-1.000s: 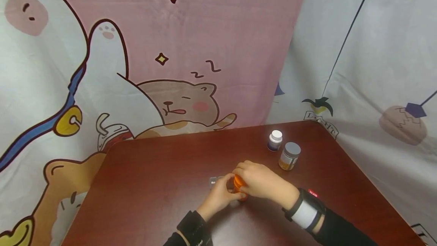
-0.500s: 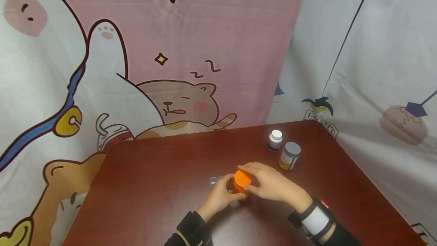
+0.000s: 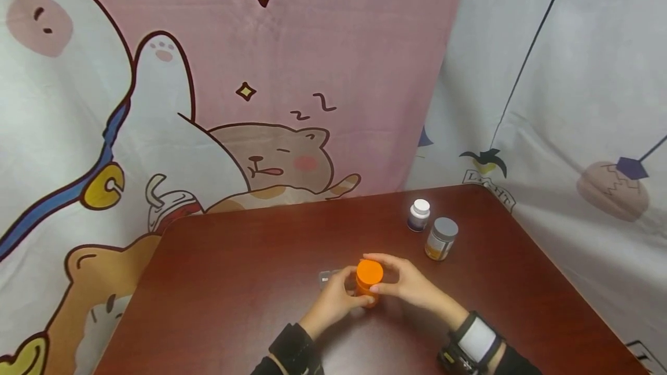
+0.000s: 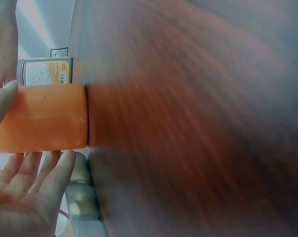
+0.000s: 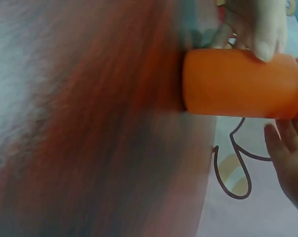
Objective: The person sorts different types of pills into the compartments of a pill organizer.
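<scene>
An orange pill bottle [image 5: 238, 84] stands upright on the table. My left hand [image 3: 333, 302] grips its body low down, thumb on the near side and fingers round the far side. My right hand [image 3: 409, 285] holds the bottle's round orange cap [image 3: 369, 271] from the right, thumb at the near edge and fingers at the far edge. Behind the left hand lies a clear compartment box [image 3: 325, 278], mostly covered in the head view. In the left wrist view, pale contents show through the box [image 4: 83, 200] beside the fingertips.
At the back right of the brown table [image 3: 250, 271] stand a white bottle [image 3: 418, 216] with a dark lower label and a grey-lidded jar [image 3: 441, 239]. Printed cloth [image 3: 354, 57] hangs behind the table and along its right side.
My right hand has turned on the cap, its wrist swinging right and toward me. The cap's top, earlier covered by the fingers, now shows. My left hand keeps its grip in place.
</scene>
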Demonstrator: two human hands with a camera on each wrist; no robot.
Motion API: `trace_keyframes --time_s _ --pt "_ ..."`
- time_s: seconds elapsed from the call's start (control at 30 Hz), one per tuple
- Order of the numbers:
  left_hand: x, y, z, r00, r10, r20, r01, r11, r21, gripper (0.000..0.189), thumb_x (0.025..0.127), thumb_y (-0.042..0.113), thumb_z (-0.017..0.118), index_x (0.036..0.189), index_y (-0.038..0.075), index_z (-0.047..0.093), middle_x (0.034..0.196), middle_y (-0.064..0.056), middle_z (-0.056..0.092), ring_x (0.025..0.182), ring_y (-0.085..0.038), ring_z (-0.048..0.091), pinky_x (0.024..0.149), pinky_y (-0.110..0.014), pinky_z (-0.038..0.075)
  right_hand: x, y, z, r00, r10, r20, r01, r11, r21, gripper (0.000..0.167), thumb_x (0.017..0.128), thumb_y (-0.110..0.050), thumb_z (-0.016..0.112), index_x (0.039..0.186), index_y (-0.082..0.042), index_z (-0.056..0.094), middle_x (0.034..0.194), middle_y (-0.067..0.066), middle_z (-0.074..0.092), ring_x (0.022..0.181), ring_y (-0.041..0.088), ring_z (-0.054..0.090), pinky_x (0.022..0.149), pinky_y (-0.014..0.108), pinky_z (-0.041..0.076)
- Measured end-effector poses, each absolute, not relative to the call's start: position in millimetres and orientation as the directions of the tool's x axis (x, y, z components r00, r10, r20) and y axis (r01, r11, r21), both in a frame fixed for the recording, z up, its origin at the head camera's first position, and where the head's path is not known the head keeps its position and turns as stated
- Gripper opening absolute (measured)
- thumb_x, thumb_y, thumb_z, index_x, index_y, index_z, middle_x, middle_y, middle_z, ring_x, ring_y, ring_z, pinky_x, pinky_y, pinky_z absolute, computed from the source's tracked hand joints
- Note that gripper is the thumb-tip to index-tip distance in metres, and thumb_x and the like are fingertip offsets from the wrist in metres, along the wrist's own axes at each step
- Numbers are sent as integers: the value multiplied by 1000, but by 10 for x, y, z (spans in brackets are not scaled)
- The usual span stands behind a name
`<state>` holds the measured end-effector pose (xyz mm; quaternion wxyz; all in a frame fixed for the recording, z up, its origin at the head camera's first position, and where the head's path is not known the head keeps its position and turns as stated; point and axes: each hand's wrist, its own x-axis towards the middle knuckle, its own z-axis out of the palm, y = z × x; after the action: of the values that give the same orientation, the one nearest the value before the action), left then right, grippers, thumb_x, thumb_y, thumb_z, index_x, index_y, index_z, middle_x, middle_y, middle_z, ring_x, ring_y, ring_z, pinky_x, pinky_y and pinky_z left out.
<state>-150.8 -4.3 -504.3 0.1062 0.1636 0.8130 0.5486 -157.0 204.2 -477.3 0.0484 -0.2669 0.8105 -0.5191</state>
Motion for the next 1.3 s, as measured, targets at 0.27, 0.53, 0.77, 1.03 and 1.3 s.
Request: trace_keyframes --time_s 0.27,0.53,0.77,1.03,1.3 --pt "-1486 -49 -5052 -927 374 18 154 337 929 56 77 16 85 125 2 59 119 -15 68 103 -24 68 85 -33 60 -1355 1742 -4736 -978 -110 175 -207 519 -829 58 67 -25 92 116 -15 63 115 2 72 109 25 68 95 49 54" --pt "-1456 -33 -5031 -934 357 1 175 455 873 66 75 25 87 128 5 54 121 -13 67 101 -22 67 84 -39 58 -1388 1858 -4779 -905 -351 242 -371 372 -851 83 76 -21 86 143 -7 39 142 16 56 132 35 53 109 44 44" --pt "-1481 -8 -5018 -895 446 22 236 430 872 87 76 24 86 146 3 40 144 -17 53 130 -37 54 107 -59 44 -1614 2170 -4764 -748 -609 264 -392 84 -916 72 88 -1 69 151 -3 33 149 26 47 137 9 50 105 24 45" --pt "-1463 68 -5037 -932 361 11 186 454 871 66 76 24 87 131 6 56 125 -12 67 109 -27 67 94 -48 55 -1407 1951 -4800 -897 -312 312 -413 345 -843 67 75 -6 84 133 -3 50 128 18 61 117 18 63 100 32 54" --pt "-1435 61 -5020 -936 350 45 210 449 868 64 76 21 87 129 4 57 123 -15 68 106 -28 68 92 -46 57 -1288 1788 -4785 -908 -205 366 -419 455 -786 84 72 -12 88 141 -6 41 134 13 56 123 32 59 103 42 51"
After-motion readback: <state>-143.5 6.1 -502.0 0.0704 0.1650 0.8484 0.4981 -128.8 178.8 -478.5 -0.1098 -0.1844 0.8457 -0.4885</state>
